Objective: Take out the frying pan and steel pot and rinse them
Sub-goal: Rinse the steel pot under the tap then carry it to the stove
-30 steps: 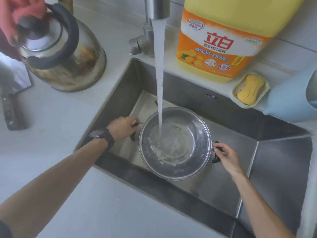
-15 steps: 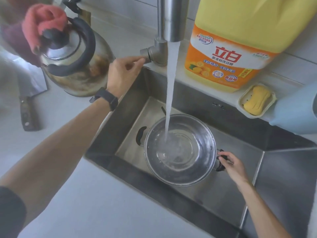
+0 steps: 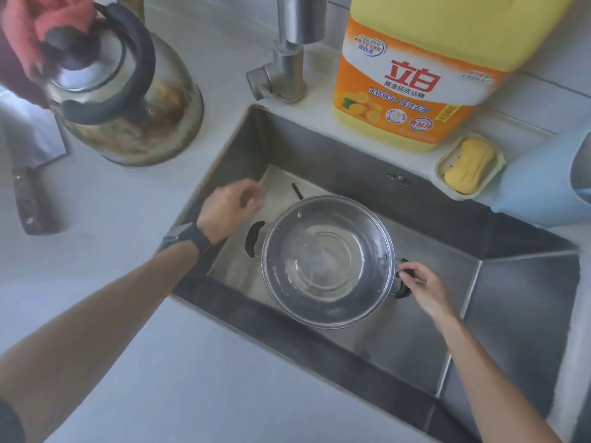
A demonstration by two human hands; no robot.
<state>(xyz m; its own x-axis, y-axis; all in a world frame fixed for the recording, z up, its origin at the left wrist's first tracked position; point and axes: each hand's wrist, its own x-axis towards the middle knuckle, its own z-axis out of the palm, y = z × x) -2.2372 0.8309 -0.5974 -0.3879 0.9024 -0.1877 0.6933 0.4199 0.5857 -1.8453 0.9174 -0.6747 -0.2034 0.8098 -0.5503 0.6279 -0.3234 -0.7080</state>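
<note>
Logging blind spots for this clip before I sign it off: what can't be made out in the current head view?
- Frying pan: not in view anywhere.
- Left hand: fingers motion-blurred above the sink, so their pose is unclear.
- Faucet: spout cut off by the top edge.
- Steel pot: right handle partly covered by the right hand gripping it.
- Kettle: lid partly hidden by a red cloth.

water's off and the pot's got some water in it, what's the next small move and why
Probably bring the left hand down onto the free black handle. The right hand holds only the far handle, and the steel pot in the sink holds water, so two hands suit swirling and tipping it.
</note>
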